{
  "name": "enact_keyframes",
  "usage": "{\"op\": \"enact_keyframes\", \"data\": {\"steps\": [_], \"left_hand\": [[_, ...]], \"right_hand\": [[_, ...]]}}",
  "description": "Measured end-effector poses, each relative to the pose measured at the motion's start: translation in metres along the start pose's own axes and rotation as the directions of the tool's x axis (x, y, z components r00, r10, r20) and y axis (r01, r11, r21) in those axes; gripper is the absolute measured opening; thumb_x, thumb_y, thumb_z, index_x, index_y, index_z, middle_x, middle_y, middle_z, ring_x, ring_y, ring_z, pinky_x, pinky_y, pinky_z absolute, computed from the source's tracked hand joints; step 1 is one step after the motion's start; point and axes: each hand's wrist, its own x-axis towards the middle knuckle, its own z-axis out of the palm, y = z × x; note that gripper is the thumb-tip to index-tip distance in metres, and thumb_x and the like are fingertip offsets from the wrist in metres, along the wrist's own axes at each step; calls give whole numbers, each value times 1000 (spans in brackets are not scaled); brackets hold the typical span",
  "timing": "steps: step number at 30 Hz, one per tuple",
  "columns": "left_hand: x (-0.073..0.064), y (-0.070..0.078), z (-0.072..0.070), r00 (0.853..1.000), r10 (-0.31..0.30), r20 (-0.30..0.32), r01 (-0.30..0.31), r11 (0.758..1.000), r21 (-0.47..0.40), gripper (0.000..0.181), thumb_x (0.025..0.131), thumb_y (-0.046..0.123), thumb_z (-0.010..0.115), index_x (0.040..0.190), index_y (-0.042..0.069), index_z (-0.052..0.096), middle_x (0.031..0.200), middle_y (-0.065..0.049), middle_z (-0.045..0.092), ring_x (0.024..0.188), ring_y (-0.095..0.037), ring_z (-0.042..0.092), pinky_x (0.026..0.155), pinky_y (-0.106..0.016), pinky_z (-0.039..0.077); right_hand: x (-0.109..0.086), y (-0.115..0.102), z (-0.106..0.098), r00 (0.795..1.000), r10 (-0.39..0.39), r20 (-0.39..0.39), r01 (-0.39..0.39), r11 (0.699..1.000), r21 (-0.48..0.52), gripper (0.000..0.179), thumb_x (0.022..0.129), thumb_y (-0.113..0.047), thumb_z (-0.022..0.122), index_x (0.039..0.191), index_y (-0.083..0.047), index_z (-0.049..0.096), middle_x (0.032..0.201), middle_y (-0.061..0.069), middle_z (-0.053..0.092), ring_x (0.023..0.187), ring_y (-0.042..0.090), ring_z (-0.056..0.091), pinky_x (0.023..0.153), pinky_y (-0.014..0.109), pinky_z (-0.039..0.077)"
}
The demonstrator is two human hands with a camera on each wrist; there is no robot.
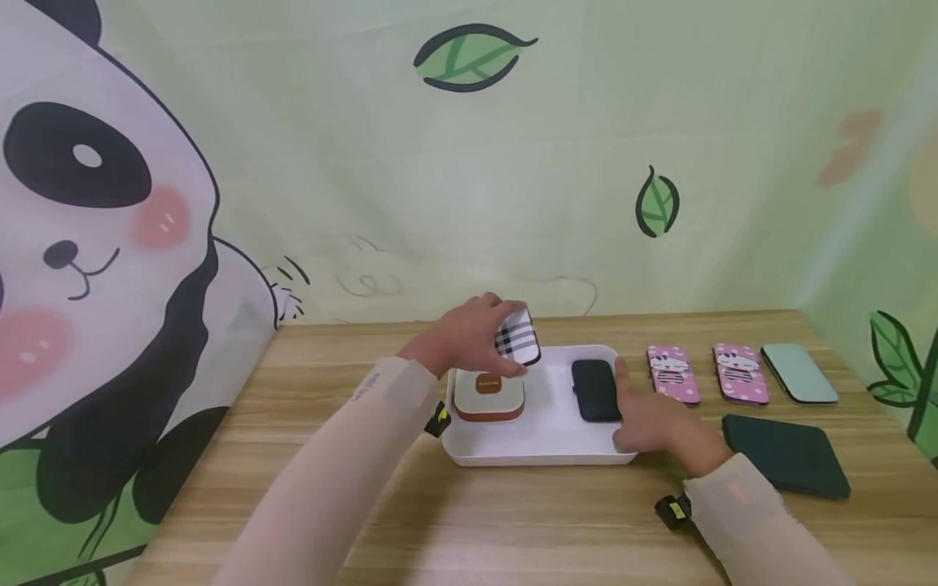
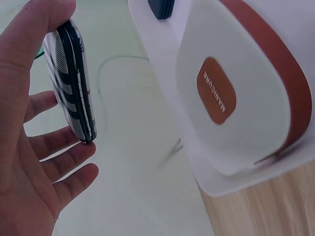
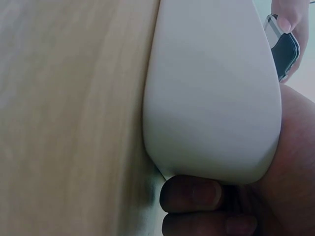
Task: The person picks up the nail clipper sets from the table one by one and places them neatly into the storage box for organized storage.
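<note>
My left hand (image 1: 466, 335) holds a flat black-and-white plaid case (image 1: 519, 338) with dark edges above the white tray (image 1: 542, 450). In the left wrist view the plaid case (image 2: 71, 83) is pinched between thumb and fingers, seen edge-on. Below it, in the tray's left part, sits a rounded cream-and-brown box (image 1: 489, 400); its brown label reads MANICURE in the left wrist view. A black case (image 1: 595, 392) lies at the tray's right side. My right hand (image 1: 652, 419) grips the tray's right end; the right wrist view shows fingertips (image 3: 202, 192) curled against its outer wall.
Right of the tray lie two pink patterned cases (image 1: 672, 374) and a pale green flat case (image 1: 799, 374). Nearer, a dark green flat item (image 1: 787, 456) lies beside my right wrist. A printed fabric backdrop (image 1: 557, 203) stands behind the wooden table (image 1: 352, 456).
</note>
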Motion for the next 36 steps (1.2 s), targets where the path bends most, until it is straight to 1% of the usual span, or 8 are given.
{"op": "enact_keyframes", "data": {"steps": [4, 11, 17, 22, 27, 30, 32, 36], "left_hand": [[4, 5, 3, 1000, 10, 11, -10, 1000, -8, 95, 75, 66, 74, 154, 32, 35, 136, -2, 48, 109, -19, 49, 84, -35, 52], [11, 10, 9, 1000, 20, 3, -20, 999, -35, 95, 74, 66, 75, 153, 33, 35, 133, 0, 48, 107, -18, 48, 81, -33, 53], [14, 19, 17, 999, 32, 16, -32, 999, -9, 93, 74, 67, 74, 152, 34, 37, 132, 1, 48, 107, -17, 47, 79, -32, 54], [16, 26, 22, 999, 44, 11, -44, 999, 9, 92, 73, 68, 74, 151, 34, 39, 130, 1, 49, 105, -17, 49, 78, -34, 53], [20, 26, 31, 997, 74, 32, -76, 994, 72, 93, 73, 72, 70, 151, 33, 38, 130, 1, 51, 103, -16, 50, 78, -31, 51], [21, 24, 37, 995, 91, 38, -94, 992, 90, 92, 74, 72, 69, 151, 32, 38, 131, 0, 51, 103, -16, 50, 80, -32, 50], [22, 24, 40, 995, 96, 40, -99, 992, 80, 92, 74, 72, 70, 151, 32, 38, 133, 1, 50, 104, -17, 49, 82, -32, 50], [23, 24, 47, 994, 102, 47, -103, 994, 23, 92, 74, 69, 72, 151, 32, 39, 137, -1, 49, 106, -17, 49, 83, -34, 51]], "right_hand": [[0, 0, 0, 1000, 7, 3, -7, 1000, 5, 111, 81, -17, 65, 158, -2, -15, 60, 3, 51, 45, 16, 43, 44, 26, 30], [-2, 0, -1, 1000, 0, -4, 0, 1000, 0, 111, 81, -17, 65, 158, -2, -14, 61, 3, 51, 45, 17, 43, 44, 26, 30], [-1, 1, -1, 1000, -13, -3, 13, 1000, -5, 111, 81, -18, 65, 157, 0, -13, 61, 3, 51, 45, 16, 43, 43, 26, 29], [3, 2, -1, 1000, 3, -6, -3, 1000, -21, 113, 80, -20, 66, 157, -1, -15, 61, 2, 51, 45, 16, 42, 43, 27, 29], [4, 3, 0, 1000, 7, -8, -7, 1000, -4, 114, 79, -19, 66, 157, -2, -15, 61, 3, 52, 46, 16, 43, 43, 27, 30], [3, 2, 1, 1000, 7, -11, -7, 1000, 4, 113, 79, -18, 66, 158, -2, -14, 61, 3, 52, 45, 16, 43, 43, 27, 29], [3, 2, 1, 1000, 7, -12, -7, 1000, 5, 113, 80, -18, 66, 158, -2, -13, 60, 3, 52, 45, 16, 43, 43, 26, 29], [3, 3, 1, 1000, 11, -12, -11, 1000, 2, 113, 80, -19, 67, 158, -3, -13, 60, 3, 52, 45, 16, 43, 43, 26, 30]]}}
